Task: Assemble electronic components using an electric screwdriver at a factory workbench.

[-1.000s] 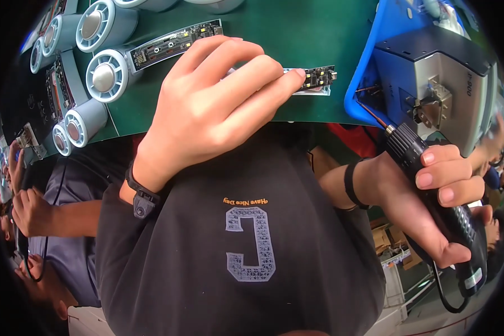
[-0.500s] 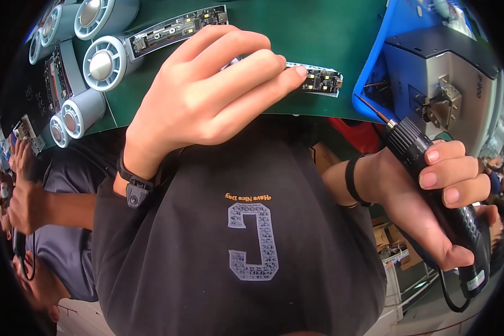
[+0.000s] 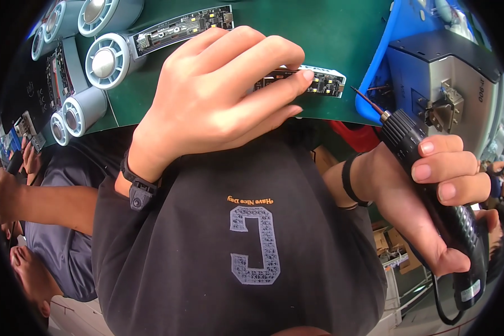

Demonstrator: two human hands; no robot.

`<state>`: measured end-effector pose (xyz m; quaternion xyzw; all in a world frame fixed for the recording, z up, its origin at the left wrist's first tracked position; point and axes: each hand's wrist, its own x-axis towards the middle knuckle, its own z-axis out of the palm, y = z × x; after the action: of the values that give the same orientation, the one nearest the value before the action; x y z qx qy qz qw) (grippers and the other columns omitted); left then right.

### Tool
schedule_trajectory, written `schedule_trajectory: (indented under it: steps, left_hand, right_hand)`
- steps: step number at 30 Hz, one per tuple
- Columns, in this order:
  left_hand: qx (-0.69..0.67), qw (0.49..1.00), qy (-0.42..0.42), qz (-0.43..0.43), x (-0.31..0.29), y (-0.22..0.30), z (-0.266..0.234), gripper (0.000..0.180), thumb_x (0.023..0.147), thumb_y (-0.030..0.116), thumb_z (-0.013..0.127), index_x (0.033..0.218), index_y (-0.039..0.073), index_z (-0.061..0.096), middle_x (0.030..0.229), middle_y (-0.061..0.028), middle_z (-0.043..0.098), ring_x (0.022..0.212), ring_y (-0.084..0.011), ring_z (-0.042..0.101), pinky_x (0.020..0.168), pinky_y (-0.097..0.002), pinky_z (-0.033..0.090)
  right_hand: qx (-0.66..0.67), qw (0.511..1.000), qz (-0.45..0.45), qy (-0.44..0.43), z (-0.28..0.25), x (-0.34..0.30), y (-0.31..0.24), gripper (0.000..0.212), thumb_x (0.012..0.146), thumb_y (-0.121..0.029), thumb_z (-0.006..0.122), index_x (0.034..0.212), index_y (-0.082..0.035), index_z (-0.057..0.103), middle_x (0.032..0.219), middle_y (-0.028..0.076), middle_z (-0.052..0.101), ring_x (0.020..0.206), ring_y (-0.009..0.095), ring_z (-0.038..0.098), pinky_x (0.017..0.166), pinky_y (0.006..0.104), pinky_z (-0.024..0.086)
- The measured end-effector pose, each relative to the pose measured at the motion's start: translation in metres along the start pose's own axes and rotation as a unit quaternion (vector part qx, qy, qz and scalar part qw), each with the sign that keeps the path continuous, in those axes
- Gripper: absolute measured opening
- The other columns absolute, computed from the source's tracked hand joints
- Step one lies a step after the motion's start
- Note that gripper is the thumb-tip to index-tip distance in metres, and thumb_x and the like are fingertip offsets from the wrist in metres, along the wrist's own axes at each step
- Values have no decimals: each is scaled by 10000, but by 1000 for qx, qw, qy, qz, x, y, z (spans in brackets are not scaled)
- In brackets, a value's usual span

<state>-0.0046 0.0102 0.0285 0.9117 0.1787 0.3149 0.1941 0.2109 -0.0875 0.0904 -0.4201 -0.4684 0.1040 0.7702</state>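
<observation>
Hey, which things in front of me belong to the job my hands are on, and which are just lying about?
Apparently in use:
held circuit board, in the left hand
black corded screwdriver, in the right hand

Apparently lying about:
second circuit board, upper left
light blue cylinders, upper left
blue tray, right
silver-and-black box, though near the screwdriver's tip

round-ended cylinders (image 3: 107, 61): 6, 10 o'clock | circuit strips (image 3: 329, 85): at least 3, 10–1 o'clock | screwdriver (image 3: 404, 134): at least 1, 3 o'clock | blue tray (image 3: 400, 22): 1, 2 o'clock | grey box (image 3: 470, 89): 1, 2 o'clock
</observation>
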Motion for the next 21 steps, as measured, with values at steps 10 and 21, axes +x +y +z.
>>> schedule_trajectory:
  steps: [10, 21]
  left_hand:
    - [61, 998, 26, 15, -1, 1, 10, 324, 704, 131, 859, 1028, 120, 833, 857, 22, 654, 708, -161, 593, 588, -315, 464]
    - [89, 996, 24, -10, 0, 7, -2, 323, 687, 152, 799, 1009, 123, 813, 899, 18, 656, 708, -156, 583, 588, -298, 448]
  right_hand:
    - [-39, 999, -18, -16, 14, -6, 19, 662, 1047, -739, 424, 1291, -125, 467, 773, 59, 471, 459, 185, 420, 421, 364, 384]
    - [132, 972, 6, -197, 17, 1, 30, 662, 1069, -731, 439, 1306, -113, 456, 805, 102, 456, 514, 204, 408, 491, 384, 405]
